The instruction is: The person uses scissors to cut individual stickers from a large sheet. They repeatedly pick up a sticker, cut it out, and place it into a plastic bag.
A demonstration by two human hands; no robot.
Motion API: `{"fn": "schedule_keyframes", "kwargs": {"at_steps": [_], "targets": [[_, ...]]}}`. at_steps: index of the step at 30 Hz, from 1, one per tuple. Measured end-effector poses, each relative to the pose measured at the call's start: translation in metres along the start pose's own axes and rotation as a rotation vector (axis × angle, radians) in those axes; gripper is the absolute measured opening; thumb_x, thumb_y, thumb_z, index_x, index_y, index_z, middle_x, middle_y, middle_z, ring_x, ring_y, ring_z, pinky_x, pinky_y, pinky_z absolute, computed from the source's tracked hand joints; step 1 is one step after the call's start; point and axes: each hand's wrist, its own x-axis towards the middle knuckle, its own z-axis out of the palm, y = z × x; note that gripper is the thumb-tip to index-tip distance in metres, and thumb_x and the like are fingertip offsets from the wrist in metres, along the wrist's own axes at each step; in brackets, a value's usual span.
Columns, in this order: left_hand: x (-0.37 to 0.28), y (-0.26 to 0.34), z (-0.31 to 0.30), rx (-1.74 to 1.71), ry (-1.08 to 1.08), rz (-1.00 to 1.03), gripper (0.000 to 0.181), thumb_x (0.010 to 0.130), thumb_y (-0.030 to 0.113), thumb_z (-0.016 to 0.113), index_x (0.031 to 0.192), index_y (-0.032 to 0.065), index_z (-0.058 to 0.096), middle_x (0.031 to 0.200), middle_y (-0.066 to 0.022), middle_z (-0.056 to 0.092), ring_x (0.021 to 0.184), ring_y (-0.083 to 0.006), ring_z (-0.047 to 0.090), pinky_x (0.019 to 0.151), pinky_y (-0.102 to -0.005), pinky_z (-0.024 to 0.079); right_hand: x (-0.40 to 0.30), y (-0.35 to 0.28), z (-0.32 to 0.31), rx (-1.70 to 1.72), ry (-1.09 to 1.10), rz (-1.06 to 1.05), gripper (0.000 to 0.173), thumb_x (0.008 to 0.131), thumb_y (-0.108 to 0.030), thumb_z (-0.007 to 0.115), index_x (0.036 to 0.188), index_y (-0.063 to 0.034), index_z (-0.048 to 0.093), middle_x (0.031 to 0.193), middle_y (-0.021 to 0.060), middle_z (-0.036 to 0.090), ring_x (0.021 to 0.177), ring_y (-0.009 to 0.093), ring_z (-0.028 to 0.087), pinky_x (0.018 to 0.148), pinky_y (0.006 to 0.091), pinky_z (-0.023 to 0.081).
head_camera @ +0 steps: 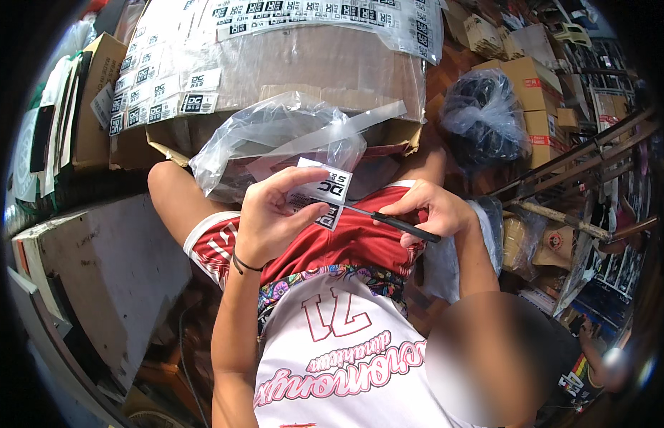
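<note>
My left hand (273, 211) pinches a small strip of white labels (337, 183) with black print, held above my lap. A second printed label (327, 218) shows just below the first. In my right hand (431, 206) is a slim tool (404, 226) with a black handle and a narrow metal blade. The blade reaches left to the strip and lies across it between the two labels. Whether the tool is a knife or scissors seen edge-on, I cannot tell. Beyond my hands, a clear plastic bag (278, 120) lies against the front of a large cardboard box (332, 64).
Rows of printed labels (155, 88) and label sheets (417, 32) cover parts of the box top. A translucent strip (358, 120) crosses the bag. Stacked cartons (540, 107), a plastic-wrapped black bundle (484, 117) and poles (567, 219) stand right. Another person's arm (591, 350) shows lower right.
</note>
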Motion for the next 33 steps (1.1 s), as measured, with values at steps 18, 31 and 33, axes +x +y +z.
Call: {"fn": "schedule_keyframes", "kwargs": {"at_steps": [18, 31, 33], "targets": [[-0.003, -0.003, 0.003, -0.031, -0.012, 0.048, 0.044, 0.078, -0.013, 0.075, 0.121, -0.0047, 0.068, 0.113, -0.0094, 0.07, 0.101, -0.0129, 0.068, 0.084, -0.0226, 0.054, -0.003, -0.002, 0.006, 0.134, -0.007, 0.096, 0.053, 0.078, -0.015, 0.089, 0.123, 0.008, 0.07, 0.083, 0.0, 0.07, 0.073, 0.006, 0.057, 0.063, 0.0265, 0.047], [-0.004, -0.003, 0.004, 0.055, 0.024, 0.054, 0.045, 0.075, -0.011, 0.077, 0.119, -0.0024, 0.071, 0.113, -0.0084, 0.072, 0.096, -0.0108, 0.069, 0.076, -0.0218, 0.055, -0.001, -0.001, 0.007, 0.071, 0.004, 0.037, 0.052, 0.078, -0.015, 0.089, 0.121, 0.0065, 0.071, 0.081, 0.0035, 0.072, 0.07, 0.005, 0.057, 0.062, 0.0273, 0.046], [-0.004, -0.003, 0.003, 0.083, 0.018, 0.057, 0.045, 0.075, -0.011, 0.077, 0.119, -0.0018, 0.071, 0.113, -0.008, 0.072, 0.095, -0.0103, 0.069, 0.075, -0.0214, 0.054, -0.002, 0.001, 0.008, 0.057, 0.014, 0.018, 0.052, 0.077, -0.016, 0.089, 0.12, 0.0067, 0.071, 0.079, 0.0041, 0.072, 0.069, 0.006, 0.057, 0.061, 0.0275, 0.046]]}}
